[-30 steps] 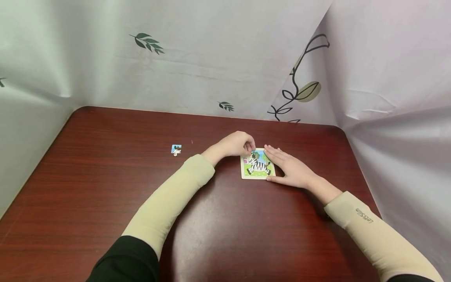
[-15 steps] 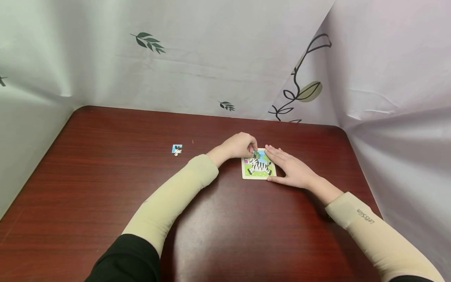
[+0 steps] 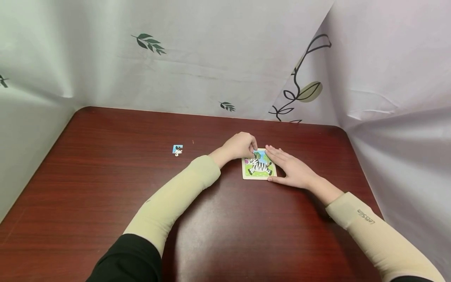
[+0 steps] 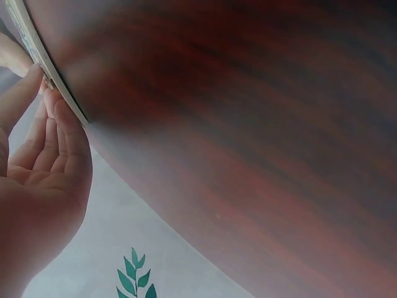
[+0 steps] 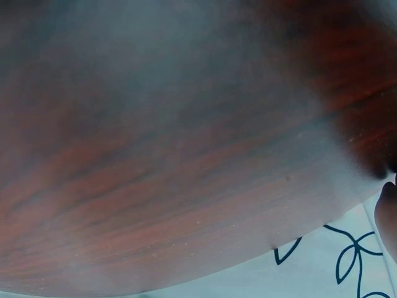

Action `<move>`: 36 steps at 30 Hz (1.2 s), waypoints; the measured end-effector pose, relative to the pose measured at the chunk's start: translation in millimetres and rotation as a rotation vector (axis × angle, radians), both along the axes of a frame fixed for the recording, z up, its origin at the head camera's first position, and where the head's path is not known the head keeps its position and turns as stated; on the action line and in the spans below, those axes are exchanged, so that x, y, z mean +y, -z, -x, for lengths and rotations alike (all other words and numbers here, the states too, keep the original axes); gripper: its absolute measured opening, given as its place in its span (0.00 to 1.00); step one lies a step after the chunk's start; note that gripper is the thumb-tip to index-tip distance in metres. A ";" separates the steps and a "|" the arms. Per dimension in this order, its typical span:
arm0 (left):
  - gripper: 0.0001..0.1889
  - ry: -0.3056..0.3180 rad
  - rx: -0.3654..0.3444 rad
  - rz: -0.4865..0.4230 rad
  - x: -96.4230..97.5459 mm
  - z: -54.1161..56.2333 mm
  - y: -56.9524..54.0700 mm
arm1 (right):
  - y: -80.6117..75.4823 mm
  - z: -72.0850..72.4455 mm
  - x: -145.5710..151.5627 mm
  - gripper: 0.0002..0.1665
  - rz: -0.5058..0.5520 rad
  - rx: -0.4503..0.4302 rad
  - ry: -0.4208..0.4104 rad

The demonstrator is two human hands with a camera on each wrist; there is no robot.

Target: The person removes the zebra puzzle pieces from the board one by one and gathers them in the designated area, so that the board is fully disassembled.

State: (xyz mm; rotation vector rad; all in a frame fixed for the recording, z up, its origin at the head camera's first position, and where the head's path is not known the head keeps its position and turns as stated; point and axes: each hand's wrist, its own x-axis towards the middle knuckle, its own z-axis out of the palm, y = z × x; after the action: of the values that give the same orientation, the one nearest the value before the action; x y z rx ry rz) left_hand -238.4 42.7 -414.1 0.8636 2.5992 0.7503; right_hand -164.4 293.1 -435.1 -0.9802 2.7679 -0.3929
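Observation:
A square zebra jigsaw puzzle (image 3: 260,167) in a pale frame lies flat on the table. The left hand (image 3: 240,145) is over its upper left corner and hides that part. In the left wrist view, thumb and fingertips of the left hand (image 4: 53,149) pinch a small puzzle piece (image 4: 48,82), seen edge-on at the puzzle's frame (image 4: 68,102). The right hand (image 3: 290,168) rests along the frame's right side, with its fingers straight and the thumb at the lower right corner. Only a sliver of the right hand (image 5: 388,217) shows in the right wrist view.
A loose puzzle piece (image 3: 177,150) with blue and a black-and-white zebra part lies to the left on the dark red wooden table (image 3: 105,176). Behind the table's far edge hangs a pale cloth (image 3: 197,58) with leaf prints.
The left hand has shifted slightly to the right over the puzzle's upper left corner. The right hand stays at the right edge, and the loose piece lies where it was.

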 end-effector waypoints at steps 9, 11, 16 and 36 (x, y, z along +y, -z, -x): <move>0.11 0.000 -0.013 0.002 1.4 0.2 2.1 | 0.6 0.2 0.5 0.58 -0.004 -0.003 0.002; 0.11 -0.003 -0.014 0.004 1.7 -0.4 1.7 | 0.3 0.2 0.3 0.58 -0.004 -0.002 0.002; 0.11 -0.003 -0.011 -0.001 1.4 -1.0 1.2 | -0.3 0.0 -0.1 0.58 -0.001 0.001 0.001; 0.02 -0.009 0.005 -0.158 -1.6 1.0 1.5 | -1.9 -1.0 -1.4 0.58 -0.004 0.004 -0.003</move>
State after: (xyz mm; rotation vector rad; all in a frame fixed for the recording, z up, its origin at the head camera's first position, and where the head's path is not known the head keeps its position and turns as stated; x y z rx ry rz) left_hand -239.3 41.1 -415.5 0.8996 2.5767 0.9673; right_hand -163.4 291.7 -433.2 -0.9859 2.7695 -0.3855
